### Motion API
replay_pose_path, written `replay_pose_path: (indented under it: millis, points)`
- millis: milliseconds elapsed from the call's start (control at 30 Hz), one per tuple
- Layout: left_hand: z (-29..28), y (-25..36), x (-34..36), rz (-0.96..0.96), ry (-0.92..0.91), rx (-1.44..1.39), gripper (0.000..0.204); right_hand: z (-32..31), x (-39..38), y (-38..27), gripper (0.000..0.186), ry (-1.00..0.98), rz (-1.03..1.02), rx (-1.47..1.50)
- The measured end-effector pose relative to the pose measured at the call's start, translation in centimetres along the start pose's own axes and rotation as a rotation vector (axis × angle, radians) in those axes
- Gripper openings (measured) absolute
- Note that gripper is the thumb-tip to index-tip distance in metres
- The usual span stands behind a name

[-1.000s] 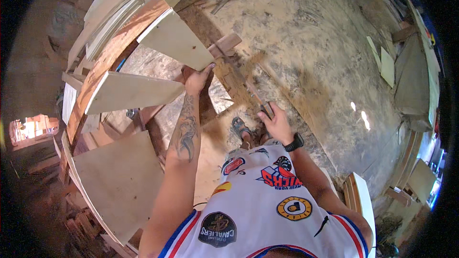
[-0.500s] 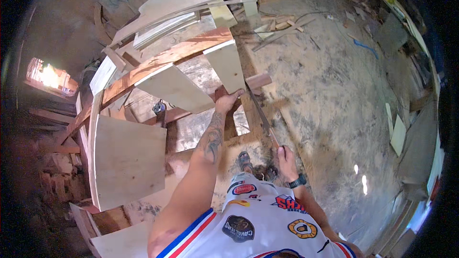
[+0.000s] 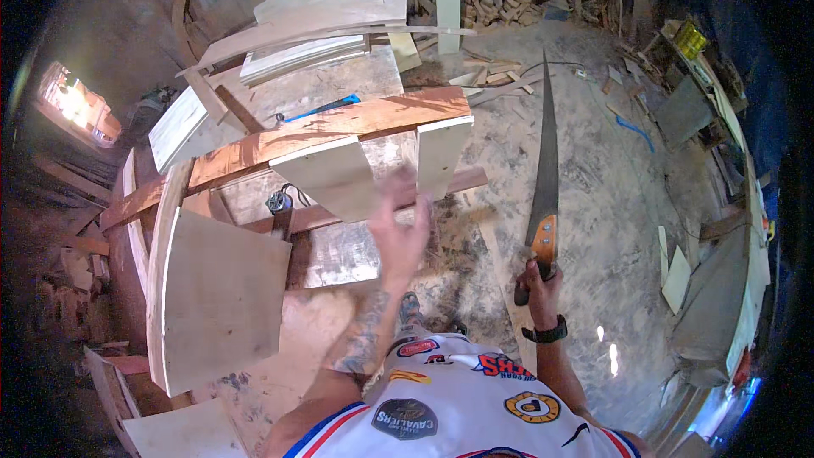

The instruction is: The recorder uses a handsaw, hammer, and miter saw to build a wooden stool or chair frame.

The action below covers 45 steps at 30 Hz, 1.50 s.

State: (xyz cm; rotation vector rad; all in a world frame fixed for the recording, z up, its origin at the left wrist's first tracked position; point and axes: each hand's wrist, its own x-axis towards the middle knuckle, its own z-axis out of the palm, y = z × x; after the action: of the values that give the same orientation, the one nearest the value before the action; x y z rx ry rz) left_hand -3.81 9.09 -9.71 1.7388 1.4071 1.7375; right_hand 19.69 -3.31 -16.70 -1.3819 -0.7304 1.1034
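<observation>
Pale panels (image 3: 331, 174), rail (image 3: 468, 181) nr L hand (image 3: 400, 233) (blurry, prob. released); R hand (image 3: 543, 284) grasping saw (image 3: 547, 161).

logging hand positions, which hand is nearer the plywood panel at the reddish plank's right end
Left. The left hand is close to the lower left of the plywood panel, blurred, contact unclear; the right hand is farther off, to its lower right, gripping the handsaw.

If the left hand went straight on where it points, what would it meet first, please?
The left hand would probably meet the narrow pale panel first, though blur and depth leave this unclear.
</observation>
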Motion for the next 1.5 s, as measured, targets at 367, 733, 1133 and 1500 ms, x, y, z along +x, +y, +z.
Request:
replay_pose_path:
  millis: [367,733,1133,1500]
  points:
    - [-2.3,5.7,15.2,0.329,-0.703,0.737,0.065,5.0,0.7,-1.2,0.022,0.051,-0.097,0.095]
    - [-2.3,5.2,15.6,0.341,-0.673,0.631,0.064,2.8,-1.1,3.4,0.026,0.047,-0.128,-0.221]
    - [-1.9,4.7,15.6,0.341,-0.681,0.568,0.062,1.8,-3.2,7.0,0.03,-0.071,-0.132,-0.3]
    - [-0.2,2.0,2.2,0.32,-0.233,0.221,0.021,-1.5,-2.8,15.9,0.054,0.032,-0.075,-0.483]
